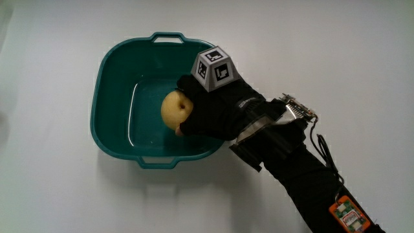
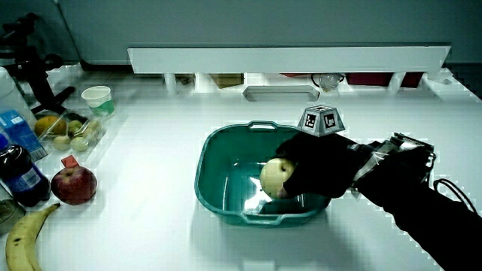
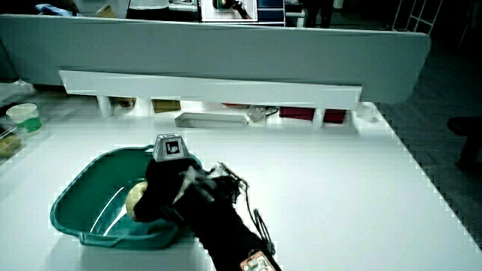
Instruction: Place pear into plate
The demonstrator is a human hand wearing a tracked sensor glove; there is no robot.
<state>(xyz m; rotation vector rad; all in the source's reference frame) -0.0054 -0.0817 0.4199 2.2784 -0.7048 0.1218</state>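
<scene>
A yellow pear (image 1: 176,109) is inside a teal plastic basin (image 1: 113,71), the only plate-like container on the table. The gloved hand (image 1: 194,113) reaches over the basin's rim with its fingers curled around the pear. In both side views the pear (image 2: 274,175) (image 3: 137,197) sits in the hand's grasp (image 2: 301,169) (image 3: 154,197), low within the basin (image 2: 218,150) (image 3: 75,196). Whether the pear rests on the basin floor I cannot tell. The patterned cube (image 1: 213,66) stands on the back of the hand.
At the table's edge in a side view lie a red apple (image 2: 74,184), a banana (image 2: 26,237), a dark bottle (image 2: 21,177), a tray of fruit (image 2: 64,129) and a paper cup (image 2: 97,98). A low white partition (image 2: 286,59) runs along the table.
</scene>
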